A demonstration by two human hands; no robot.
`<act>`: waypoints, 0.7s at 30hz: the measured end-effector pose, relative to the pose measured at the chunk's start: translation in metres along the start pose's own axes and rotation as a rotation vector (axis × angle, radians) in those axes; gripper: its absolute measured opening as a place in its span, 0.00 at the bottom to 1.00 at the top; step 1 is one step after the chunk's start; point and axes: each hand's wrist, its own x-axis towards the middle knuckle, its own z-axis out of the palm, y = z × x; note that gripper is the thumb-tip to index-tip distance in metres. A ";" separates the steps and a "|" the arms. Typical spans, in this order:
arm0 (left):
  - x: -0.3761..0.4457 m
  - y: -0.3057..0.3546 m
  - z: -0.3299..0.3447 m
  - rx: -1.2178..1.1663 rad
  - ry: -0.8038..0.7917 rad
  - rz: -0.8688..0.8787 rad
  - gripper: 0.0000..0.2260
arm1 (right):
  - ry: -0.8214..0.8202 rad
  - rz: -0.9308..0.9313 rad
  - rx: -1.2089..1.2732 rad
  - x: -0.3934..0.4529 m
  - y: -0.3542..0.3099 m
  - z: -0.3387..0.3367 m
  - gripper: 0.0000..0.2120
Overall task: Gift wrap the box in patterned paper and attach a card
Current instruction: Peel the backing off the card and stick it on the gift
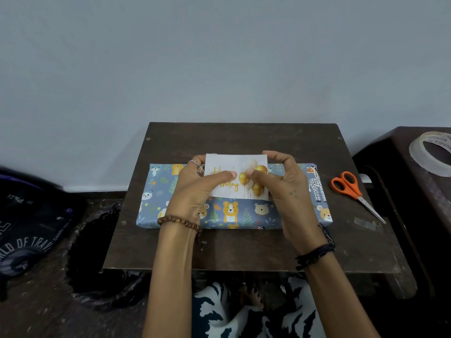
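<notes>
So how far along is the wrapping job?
Wrapping looks done: the box is fully covered in animal-print paper. In hand: left hand and right hand hold the card over it. Left: fixing the card; tape roll sits unused at right.

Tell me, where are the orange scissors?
The scissors lie on the dark table's right side, just right of the wrapped box, near the tape roll.

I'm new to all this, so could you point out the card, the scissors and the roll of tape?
card point(240, 164): head view, on its white upper part between the hands.
scissors point(347, 185): head view, on the orange handles.
roll of tape point(419, 156): head view, on its near left rim.
</notes>
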 end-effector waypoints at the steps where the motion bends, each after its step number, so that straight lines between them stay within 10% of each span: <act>1: 0.000 0.000 0.002 0.018 0.007 0.009 0.16 | 0.022 0.010 -0.037 0.000 0.002 0.000 0.17; 21: -0.009 -0.004 0.011 0.585 0.295 0.035 0.16 | 0.196 -0.177 -0.600 -0.016 0.013 0.024 0.22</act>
